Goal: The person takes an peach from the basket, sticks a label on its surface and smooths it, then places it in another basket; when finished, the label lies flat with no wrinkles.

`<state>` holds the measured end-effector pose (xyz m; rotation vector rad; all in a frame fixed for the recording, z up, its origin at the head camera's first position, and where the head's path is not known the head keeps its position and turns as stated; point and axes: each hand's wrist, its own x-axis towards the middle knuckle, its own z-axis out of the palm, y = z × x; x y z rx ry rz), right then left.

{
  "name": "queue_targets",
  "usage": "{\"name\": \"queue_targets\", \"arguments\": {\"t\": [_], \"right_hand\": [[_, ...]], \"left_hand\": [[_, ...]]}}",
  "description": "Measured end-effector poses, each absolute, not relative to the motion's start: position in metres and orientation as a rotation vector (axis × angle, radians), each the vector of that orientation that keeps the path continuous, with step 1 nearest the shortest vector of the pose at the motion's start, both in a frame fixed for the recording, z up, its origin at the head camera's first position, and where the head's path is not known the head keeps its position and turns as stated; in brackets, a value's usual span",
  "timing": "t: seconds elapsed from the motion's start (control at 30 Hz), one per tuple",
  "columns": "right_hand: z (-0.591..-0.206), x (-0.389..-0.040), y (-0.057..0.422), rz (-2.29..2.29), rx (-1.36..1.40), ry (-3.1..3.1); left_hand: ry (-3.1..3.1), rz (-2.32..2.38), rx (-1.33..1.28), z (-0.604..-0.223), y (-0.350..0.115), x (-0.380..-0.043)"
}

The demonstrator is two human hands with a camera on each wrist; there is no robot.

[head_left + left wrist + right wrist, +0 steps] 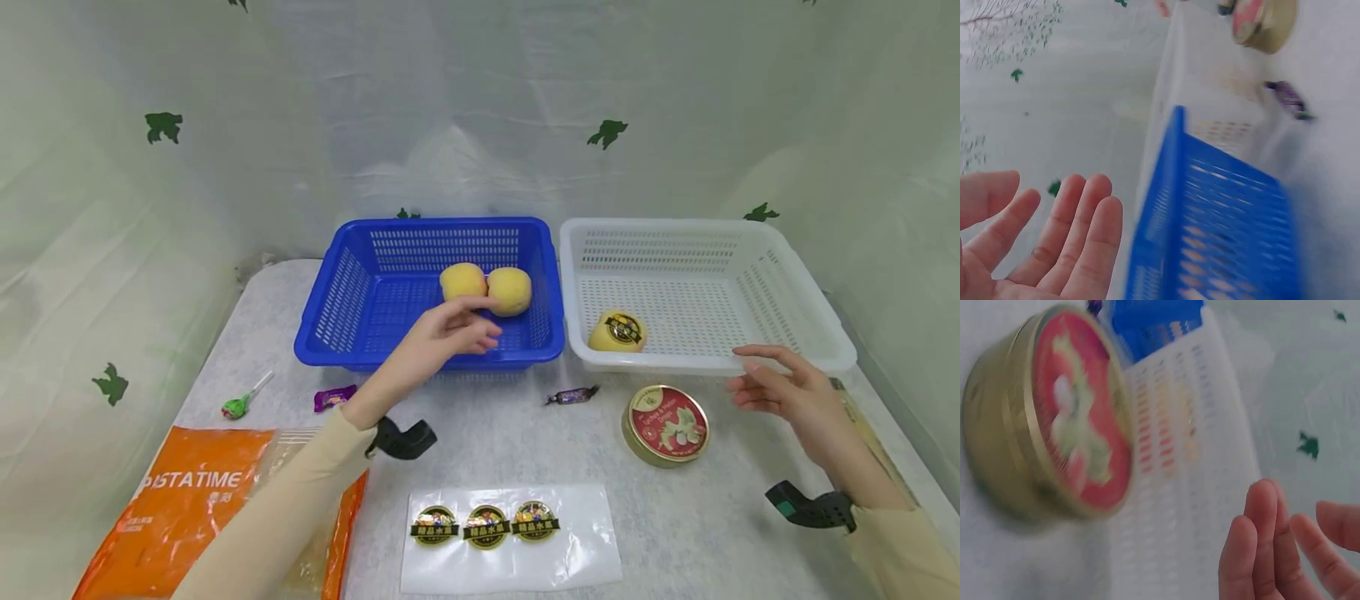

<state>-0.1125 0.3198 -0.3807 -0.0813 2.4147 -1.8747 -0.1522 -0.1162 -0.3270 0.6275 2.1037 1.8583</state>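
Note:
My left hand [444,329] is over the front of the blue basket [352,357], fingers loosely bent. Two round yellow fruits [512,285] lie side by side just beyond its fingertips in the head view. Nothing is between the fingers in the left wrist view. At the front rim of the white basket [813,333] hovers my right hand [791,392], relaxed and holding nothing. One yellow fruit [597,340] with a black-and-gold round sticker [624,327] sits in that basket's front left corner. A round red-and-gold tin [667,425] stands left of the right hand.
Three similar stickers [486,527] remain on a white backing sheet [577,558] at the front. A dark wrapped candy [572,396], a purple candy [333,398] and a green lollipop [237,406] lie before the baskets. The left forearm crosses an orange PISTATIME bag [187,508].

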Motion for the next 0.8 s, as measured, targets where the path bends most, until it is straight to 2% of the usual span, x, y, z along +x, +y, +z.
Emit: {"name": "queue_targets", "arguments": {"t": [0.27, 0.53, 0.8], "right_hand": [[-0.345, -0.125, 0.263, -1.727, -0.49, 2.524], [-0.328, -0.159, 0.169, -1.735, -0.792, 2.304], [-0.339, -0.191, 0.084, -1.571, -0.991, 2.261]], "left_hand": [[2.159, 1.889, 0.337, -0.366, -0.175, -0.107], [2.234, 1.942, 0.068, -0.388, -0.198, -0.111], [2.224, 2.104, -0.033, -0.398, -0.192, -0.116]]}}
